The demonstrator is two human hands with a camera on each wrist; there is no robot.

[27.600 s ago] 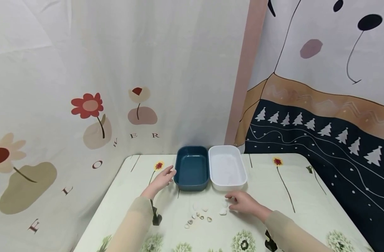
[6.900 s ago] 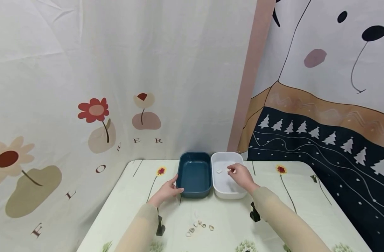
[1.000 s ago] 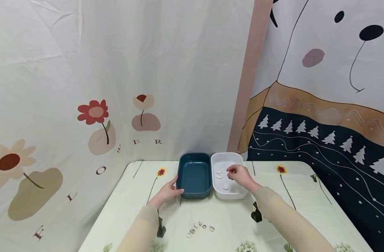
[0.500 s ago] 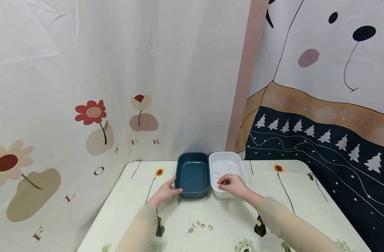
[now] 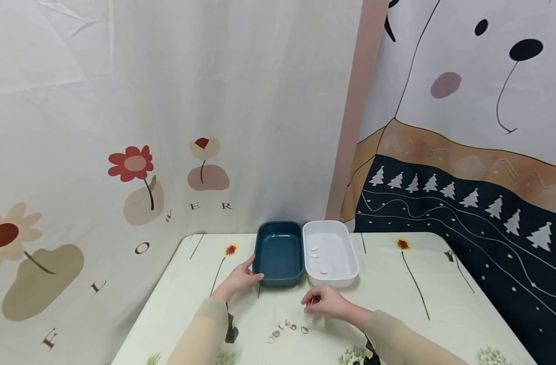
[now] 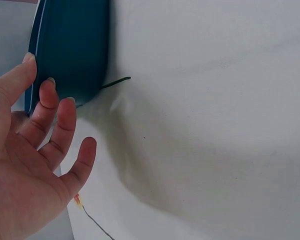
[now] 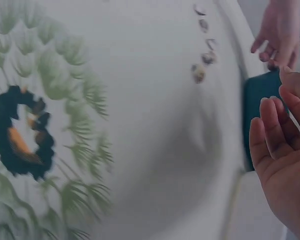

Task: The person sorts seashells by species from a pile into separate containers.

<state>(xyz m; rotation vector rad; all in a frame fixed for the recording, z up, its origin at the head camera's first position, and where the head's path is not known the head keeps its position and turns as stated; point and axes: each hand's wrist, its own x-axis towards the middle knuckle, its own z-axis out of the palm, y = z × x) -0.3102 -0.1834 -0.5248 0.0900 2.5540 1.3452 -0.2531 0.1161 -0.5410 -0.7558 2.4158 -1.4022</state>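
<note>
In the head view my left hand (image 5: 239, 278) rests against the front left corner of a dark blue rectangular dish (image 5: 278, 282). The left wrist view shows its thumb and index fingertip against the dish's outer side, the other fingers loosely bent. My right hand (image 5: 327, 302) hovers over the tablecloth in front of a white dish (image 5: 333, 282), fingers loosely curled; the right wrist view shows nothing held. Three small white shells, one larger shell (image 5: 324, 270) among them, lie in the white dish. Several small brownish shells (image 5: 293, 327) lie on the cloth, to the left of and nearer than my right hand.
The two dishes stand side by side at the table's back edge, against a patterned curtain (image 5: 259, 111). A flower-printed cloth (image 5: 387, 284) covers the table. Dark wrist straps (image 5: 231, 332) show under the sleeves.
Since the earliest frame, white shells have gone from the cloth into the white dish. In the last second my right hand has left that dish and come down toward the brownish shells. My left hand stays.
</note>
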